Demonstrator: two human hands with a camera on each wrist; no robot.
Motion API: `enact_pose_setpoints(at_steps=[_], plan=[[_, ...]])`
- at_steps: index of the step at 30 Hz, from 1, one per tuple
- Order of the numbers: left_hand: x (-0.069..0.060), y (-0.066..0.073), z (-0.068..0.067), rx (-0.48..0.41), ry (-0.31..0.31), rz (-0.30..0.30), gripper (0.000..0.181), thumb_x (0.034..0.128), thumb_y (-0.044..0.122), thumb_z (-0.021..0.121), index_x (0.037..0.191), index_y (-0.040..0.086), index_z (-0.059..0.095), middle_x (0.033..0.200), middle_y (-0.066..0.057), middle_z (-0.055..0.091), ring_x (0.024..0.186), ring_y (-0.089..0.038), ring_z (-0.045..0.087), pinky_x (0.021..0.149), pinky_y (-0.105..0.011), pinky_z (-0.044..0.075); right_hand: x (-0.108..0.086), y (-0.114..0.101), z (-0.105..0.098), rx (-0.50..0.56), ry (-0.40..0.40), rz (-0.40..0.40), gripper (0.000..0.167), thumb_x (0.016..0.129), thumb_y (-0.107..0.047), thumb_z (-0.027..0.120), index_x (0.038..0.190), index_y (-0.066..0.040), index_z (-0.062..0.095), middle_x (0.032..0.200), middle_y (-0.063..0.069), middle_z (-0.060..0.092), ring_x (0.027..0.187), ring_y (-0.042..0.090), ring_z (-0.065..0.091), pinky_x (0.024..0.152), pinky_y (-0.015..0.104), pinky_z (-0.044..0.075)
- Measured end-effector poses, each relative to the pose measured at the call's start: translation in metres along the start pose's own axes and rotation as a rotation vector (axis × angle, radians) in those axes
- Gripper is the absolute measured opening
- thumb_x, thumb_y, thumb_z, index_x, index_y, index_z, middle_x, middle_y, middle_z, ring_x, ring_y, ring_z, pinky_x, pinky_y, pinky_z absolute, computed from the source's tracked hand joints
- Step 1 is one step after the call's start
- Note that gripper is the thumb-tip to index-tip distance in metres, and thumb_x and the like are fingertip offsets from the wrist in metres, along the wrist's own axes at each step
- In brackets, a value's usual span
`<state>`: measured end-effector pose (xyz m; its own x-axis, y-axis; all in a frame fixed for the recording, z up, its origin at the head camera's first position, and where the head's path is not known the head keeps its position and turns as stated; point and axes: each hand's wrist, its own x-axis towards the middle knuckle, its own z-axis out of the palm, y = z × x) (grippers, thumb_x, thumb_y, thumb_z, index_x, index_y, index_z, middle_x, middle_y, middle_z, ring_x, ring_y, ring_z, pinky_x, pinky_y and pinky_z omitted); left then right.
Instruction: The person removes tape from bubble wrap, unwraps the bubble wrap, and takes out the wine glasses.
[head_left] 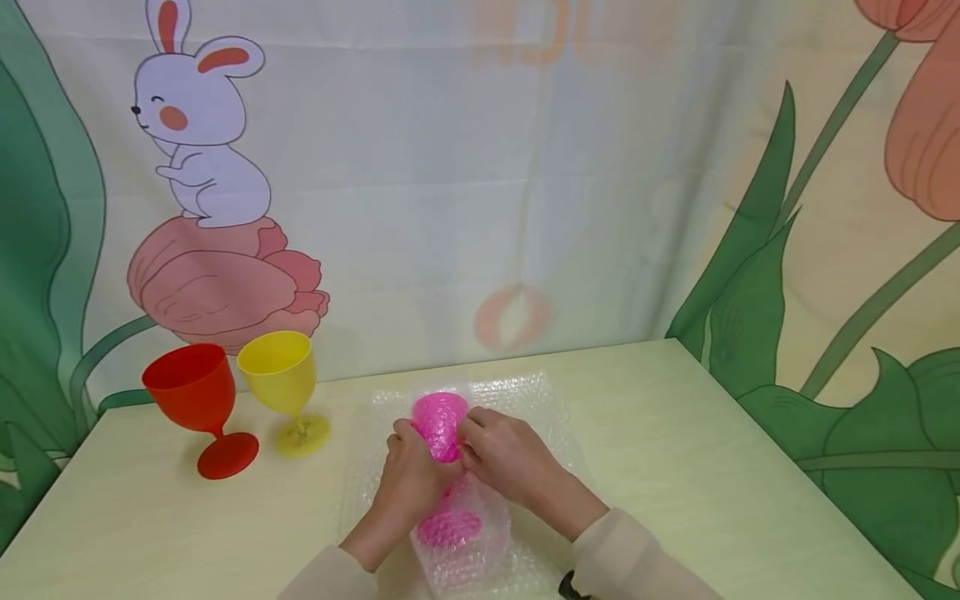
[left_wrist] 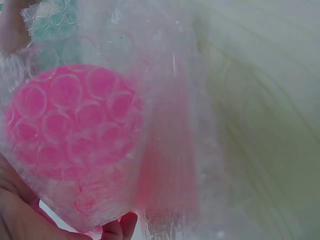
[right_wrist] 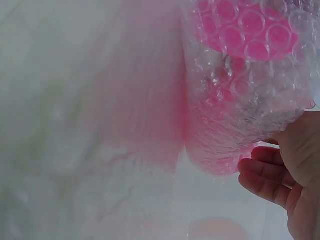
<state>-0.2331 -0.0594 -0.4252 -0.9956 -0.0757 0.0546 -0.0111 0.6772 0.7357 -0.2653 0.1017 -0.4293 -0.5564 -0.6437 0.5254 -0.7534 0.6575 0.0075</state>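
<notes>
A pink plastic goblet [head_left: 441, 423] lies on its side in clear bubble wrap [head_left: 519, 400], its bowl toward the back and its round foot [head_left: 450, 528] toward me. My left hand [head_left: 415, 473] grips the wrapped goblet from the left, near the lower bowl and stem. On the other side, my right hand [head_left: 510, 454] pinches the wrap beside the bowl with curled fingers. The left wrist view shows the pink foot [left_wrist: 75, 120] through the bubbles, with fingertips below it. In the right wrist view, several fingers of the right hand [right_wrist: 295, 170] curl at the wrapped bowl; the thumb is mostly hidden.
A red goblet [head_left: 197, 392] and a yellow goblet [head_left: 283, 379] stand upright at the back left of the pale table [head_left: 660, 467]. More bubble wrap lies flat under the pink goblet. A printed cloth [head_left: 420, 167] with a rabbit and flowers hangs behind the table.
</notes>
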Motion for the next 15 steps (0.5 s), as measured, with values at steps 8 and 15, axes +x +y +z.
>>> enact_pose_setpoints(at_steps=[8, 15], plan=[[-0.0015, -0.0004, -0.0005, 0.006, 0.017, 0.028, 0.088, 0.0777, 0.04, 0.089, 0.124, -0.013, 0.036, 0.099, -0.024, 0.047, 0.083, -0.031, 0.054, 0.071, -0.041, 0.053, 0.0022, -0.0044, -0.0008, -0.057, -0.04, 0.002, 0.009, 0.091, -0.005, 0.077, 0.094, -0.01, 0.07, 0.09, 0.0, 0.065, 0.079, 0.012, 0.063, 0.072, 0.02, 0.055], [-0.003, 0.0003, -0.0019, 0.01, 0.022, 0.046, 0.086, 0.0768, 0.037, 0.09, 0.122, -0.013, 0.037, 0.098, -0.023, 0.046, 0.082, -0.03, 0.053, 0.071, -0.041, 0.053, 0.0034, -0.0043, 0.0004, -0.081, -0.083, 0.019, 0.01, 0.091, -0.008, 0.077, 0.094, -0.009, 0.067, 0.087, -0.001, 0.06, 0.073, 0.009, 0.056, 0.066, 0.017, 0.051]])
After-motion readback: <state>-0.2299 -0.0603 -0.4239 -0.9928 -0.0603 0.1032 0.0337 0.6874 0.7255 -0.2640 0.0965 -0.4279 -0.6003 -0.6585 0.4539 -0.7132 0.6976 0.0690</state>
